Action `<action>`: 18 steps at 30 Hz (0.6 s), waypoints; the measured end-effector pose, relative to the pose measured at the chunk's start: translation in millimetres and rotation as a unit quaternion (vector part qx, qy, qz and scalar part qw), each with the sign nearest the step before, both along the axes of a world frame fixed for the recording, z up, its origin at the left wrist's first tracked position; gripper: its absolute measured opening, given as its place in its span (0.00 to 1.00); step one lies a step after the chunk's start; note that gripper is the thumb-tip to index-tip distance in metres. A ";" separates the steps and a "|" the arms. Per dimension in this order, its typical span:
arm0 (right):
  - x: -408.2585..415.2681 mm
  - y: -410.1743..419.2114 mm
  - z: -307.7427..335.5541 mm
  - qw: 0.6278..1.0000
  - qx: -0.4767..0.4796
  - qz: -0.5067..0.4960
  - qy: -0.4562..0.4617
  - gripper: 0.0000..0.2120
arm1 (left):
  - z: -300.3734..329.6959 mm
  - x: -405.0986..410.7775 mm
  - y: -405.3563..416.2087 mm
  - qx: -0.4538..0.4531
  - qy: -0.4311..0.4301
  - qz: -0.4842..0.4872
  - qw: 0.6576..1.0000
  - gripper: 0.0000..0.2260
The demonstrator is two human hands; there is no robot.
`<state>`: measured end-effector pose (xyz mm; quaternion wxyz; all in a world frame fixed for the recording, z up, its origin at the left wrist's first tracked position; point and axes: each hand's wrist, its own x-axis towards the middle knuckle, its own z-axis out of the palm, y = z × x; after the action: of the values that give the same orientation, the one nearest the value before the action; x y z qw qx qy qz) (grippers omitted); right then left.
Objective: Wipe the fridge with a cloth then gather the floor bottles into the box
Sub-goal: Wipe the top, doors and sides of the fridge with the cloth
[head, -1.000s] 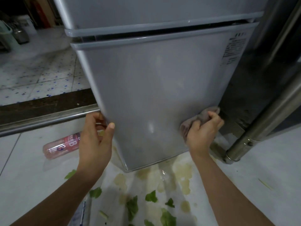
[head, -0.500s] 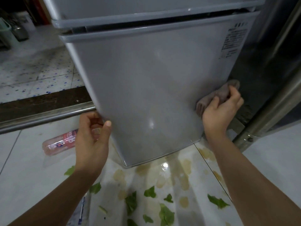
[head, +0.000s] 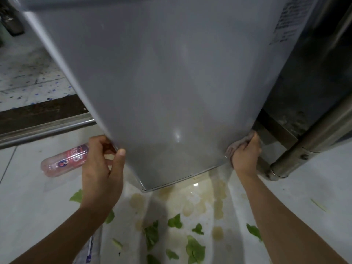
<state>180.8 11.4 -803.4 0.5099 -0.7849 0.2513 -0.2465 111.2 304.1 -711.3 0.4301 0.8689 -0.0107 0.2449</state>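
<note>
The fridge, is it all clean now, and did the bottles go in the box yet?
Not yet. The right hand is pressing the cloth on the fridge door's lower right edge, while the left hand grips its left edge. Which parts are already wiped cannot be told. The pink bottle lies on the floor, a clear bottle too, and no box is in view.

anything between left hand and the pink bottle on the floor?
Nothing visible. The pink bottle lies on bare floor just left of the left hand, which grips the fridge door edge. It would have to let go first. No box in view.
</note>
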 end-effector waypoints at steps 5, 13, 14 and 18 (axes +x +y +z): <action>-1.9 9.8 1.0 0.998 0.052 -0.040 0.022 0.16 | -1.4 0.1 1.7 0.009 -0.001 -0.012 1.000 0.09; -11.2 65.7 10.8 0.986 -0.032 -0.093 -0.135 0.26 | -2.9 3.0 8.3 0.004 0.005 -0.031 0.999 0.09; -8.6 64.9 2.6 0.986 -0.039 -0.096 -0.128 0.25 | -2.0 3.5 8.4 0.008 0.001 -0.031 0.999 0.09; -11.4 53.8 -16.0 0.992 0.033 -0.115 -0.037 0.14 | -1.8 4.2 10.3 0.016 -0.001 -0.045 0.999 0.08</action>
<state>169.4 65.2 -819.4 0.5125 -0.7240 0.3292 -0.3238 115.3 314.4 -713.1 0.4272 0.8739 -0.0542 0.2256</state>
